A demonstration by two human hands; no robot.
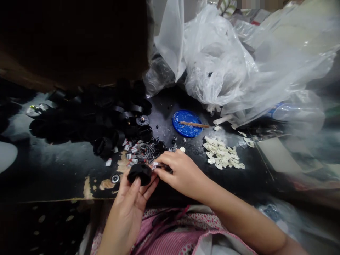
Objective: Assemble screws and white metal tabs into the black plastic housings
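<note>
My left hand (pixel 132 198) is closed around a round black plastic housing (pixel 140 174), held just above the table's front edge. To its right, my right hand (pixel 178 169) pinches a dark slim tool (pixel 166 167) whose kind I cannot make out. A small white piece (pixel 154 165) shows between the fingers and the side of the housing. Behind both hands lies a pile of small grey and white parts (pixel 136 152), with dark springs or screws (pixel 154 148) beside it. A small metal ring (pixel 115 178) rests left of my left hand.
Many black housings (pixel 102 146) crowd the left of the table. A blue lid (pixel 183 131) with a flat wooden stick (pixel 195 124) lies behind my hands. Cream flat pieces (pixel 221 153) are heaped at right. Clear plastic bags (pixel 215 60) fill the back right; a dark overhang (pixel 74 42) covers the upper left.
</note>
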